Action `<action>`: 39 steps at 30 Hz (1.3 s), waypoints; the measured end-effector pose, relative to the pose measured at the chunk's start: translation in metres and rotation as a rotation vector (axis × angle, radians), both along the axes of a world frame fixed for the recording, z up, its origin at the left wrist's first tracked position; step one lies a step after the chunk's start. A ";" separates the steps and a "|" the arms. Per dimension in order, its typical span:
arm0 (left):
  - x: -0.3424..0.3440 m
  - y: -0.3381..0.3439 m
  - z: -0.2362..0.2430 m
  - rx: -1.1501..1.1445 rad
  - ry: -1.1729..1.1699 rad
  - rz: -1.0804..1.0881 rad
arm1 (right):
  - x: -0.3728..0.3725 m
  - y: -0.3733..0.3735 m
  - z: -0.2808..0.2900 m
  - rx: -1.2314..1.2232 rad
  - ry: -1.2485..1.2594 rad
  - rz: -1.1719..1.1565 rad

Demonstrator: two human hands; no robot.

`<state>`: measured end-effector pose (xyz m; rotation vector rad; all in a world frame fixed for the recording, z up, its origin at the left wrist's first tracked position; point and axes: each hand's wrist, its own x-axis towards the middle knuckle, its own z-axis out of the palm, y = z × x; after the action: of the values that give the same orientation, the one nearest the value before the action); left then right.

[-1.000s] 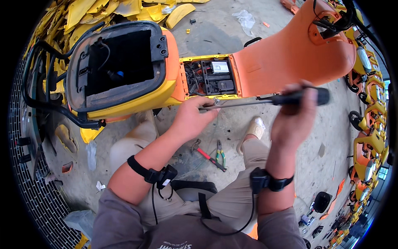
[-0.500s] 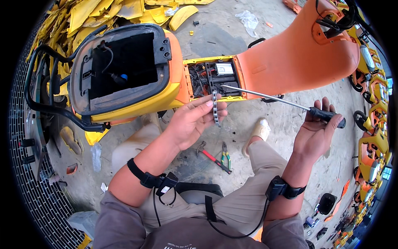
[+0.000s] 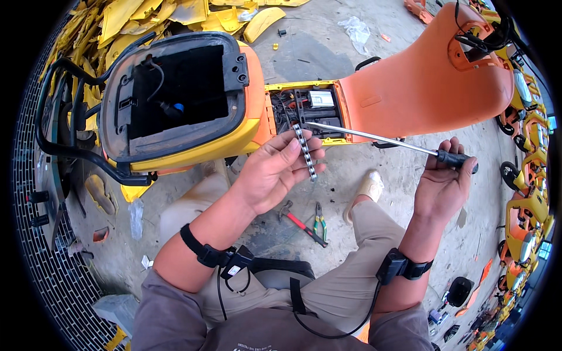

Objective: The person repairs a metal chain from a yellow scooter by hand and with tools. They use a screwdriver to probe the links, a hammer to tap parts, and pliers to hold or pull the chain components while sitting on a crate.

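Note:
My left hand [image 3: 278,167] pinches a short narrow strip [image 3: 305,152] of silver segments with dark gaps, like a piece of chain; its exact kind cannot be made out. The fingers and thumb hold it tilted in front of the scooter's floor compartment. My right hand [image 3: 443,181] is closed round the black handle of a long screwdriver [image 3: 386,139]. Its silver shaft points left, and the tip appears close to the strip's upper end; whether they touch is unclear. Behind lies the open compartment [image 3: 321,120] with wires, black parts and a silver box.
An orange and yellow scooter [image 3: 257,70] with an open black seat bin [image 3: 181,137] lies across the view. A red-handled hammer [image 3: 303,223] and green-handled pliers [image 3: 319,221] rest on the floor between my legs. Yellow panels [image 3: 146,23] are heaped far left; scooters [image 3: 524,205] line the right.
The strip has tilted, its lower end swinging right. The screwdriver and my right hand have shifted slightly left, and the scooter appears a little further right in view.

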<state>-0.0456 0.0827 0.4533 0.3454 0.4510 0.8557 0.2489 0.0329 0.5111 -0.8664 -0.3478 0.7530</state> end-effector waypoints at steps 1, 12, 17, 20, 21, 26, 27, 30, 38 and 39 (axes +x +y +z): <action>-0.001 0.000 0.001 -0.009 -0.026 -0.001 | 0.000 0.001 -0.001 0.000 0.026 0.009; -0.006 0.001 0.000 -0.006 -0.085 -0.007 | 0.003 0.003 -0.007 0.038 0.081 0.109; -0.007 0.000 -0.003 -0.025 -0.019 0.101 | -0.001 0.004 -0.005 0.044 0.030 0.081; -0.007 -0.001 0.000 -0.018 0.031 0.130 | -0.008 0.003 -0.002 0.042 -0.006 0.083; -0.007 -0.001 0.001 -0.020 0.031 0.133 | -0.009 0.003 -0.002 0.042 -0.010 0.089; -0.010 -0.001 0.004 -0.036 -0.007 0.118 | -0.011 0.003 -0.002 0.033 0.000 0.074; -0.011 -0.001 0.006 -0.040 -0.017 0.112 | -0.010 0.003 -0.002 0.036 0.004 0.079; -0.013 0.000 0.012 -0.040 -0.052 0.093 | -0.007 0.003 -0.003 0.039 0.033 0.096; -0.013 -0.001 0.010 0.019 -0.099 0.117 | -0.007 0.002 -0.005 0.057 0.045 0.142; -0.013 0.000 0.009 0.035 -0.090 0.120 | -0.007 0.002 -0.005 0.055 0.045 0.145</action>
<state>-0.0590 0.0823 0.4619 0.3132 0.3756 0.9929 0.2418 0.0350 0.5057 -0.7770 -0.3922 0.8917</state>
